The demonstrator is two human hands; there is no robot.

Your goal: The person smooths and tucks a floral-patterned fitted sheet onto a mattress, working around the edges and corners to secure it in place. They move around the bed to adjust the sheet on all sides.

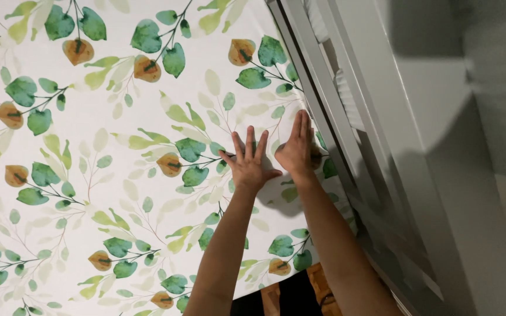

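A white sheet (106,146) printed with green and orange leaves fills most of the head view. My left hand (248,161) lies flat on it with fingers spread, near the sheet's right side. My right hand (297,149) presses on the sheet just beside it, fingers together and pointing away from me, close to the sheet's right edge. Neither hand holds anything. Both forearms reach in from the bottom of the view.
A grey frame (329,111) with rails runs diagonally along the sheet's right edge. Beyond it is a pale grey wall or panel (440,105). An orange-brown surface and a dark patch (294,292) show at the bottom between my arms.
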